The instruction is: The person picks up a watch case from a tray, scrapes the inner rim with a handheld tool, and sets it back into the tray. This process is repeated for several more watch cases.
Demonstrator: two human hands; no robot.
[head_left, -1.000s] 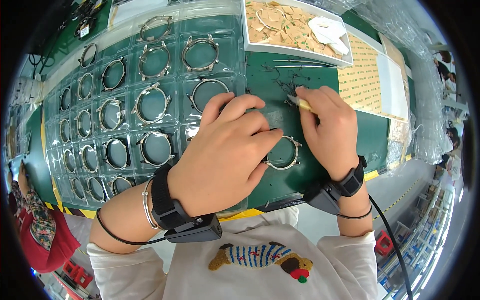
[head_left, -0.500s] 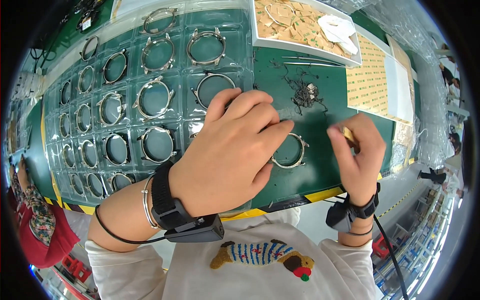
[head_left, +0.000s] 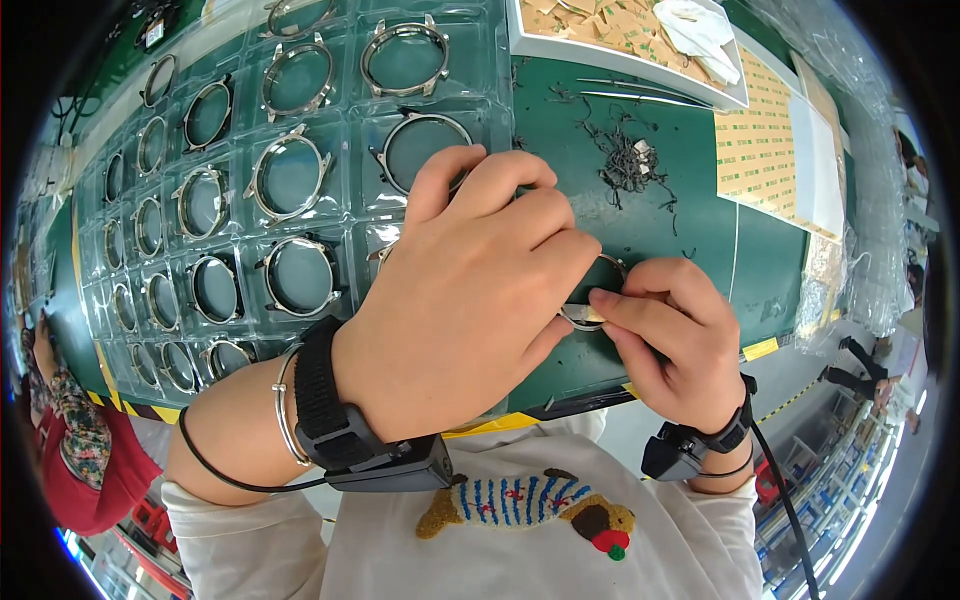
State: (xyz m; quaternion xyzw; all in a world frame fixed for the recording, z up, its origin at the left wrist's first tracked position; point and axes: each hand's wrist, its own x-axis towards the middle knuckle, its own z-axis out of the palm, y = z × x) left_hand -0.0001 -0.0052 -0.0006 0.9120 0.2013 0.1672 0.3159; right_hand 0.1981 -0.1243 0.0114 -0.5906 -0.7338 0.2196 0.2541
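Item: one metal ring (head_left: 600, 300), lying on the green worktop (head_left: 690, 260) near its front edge, right of centre. Only its right arc shows; the rest is under the left hand.

Left hand (head_left: 470, 290): one, palm down, fingers curled over the ring and pressing it to the worktop; grip clamped on the ring. One black wrist strap with a small black box and one thin bangle on the forearm.

Right hand (head_left: 670, 340): one, just right of the ring, touching it. Thumb and forefinger are pinched together on the ring's near right rim; whether they also hold something small there, I cannot tell. One black wrist strap with a cable.

Tray (head_left: 340, 215): one clear blister sheet covering the left half of the worktop, with rows of pockets. About nineteen rings of the same kind can be counted in it, one per pocket; those at the far left edge are too small to count surely.

Black scraps (head_left: 625, 155): one loose heap, towards the back edge, behind the hands.

Tweezers (head_left: 640, 92): two thin metal tools, at the back edge.

White box (head_left: 630, 40): one, back right corner, with tan slips inside.

Sticker sheet (head_left: 765, 150): one, right edge.
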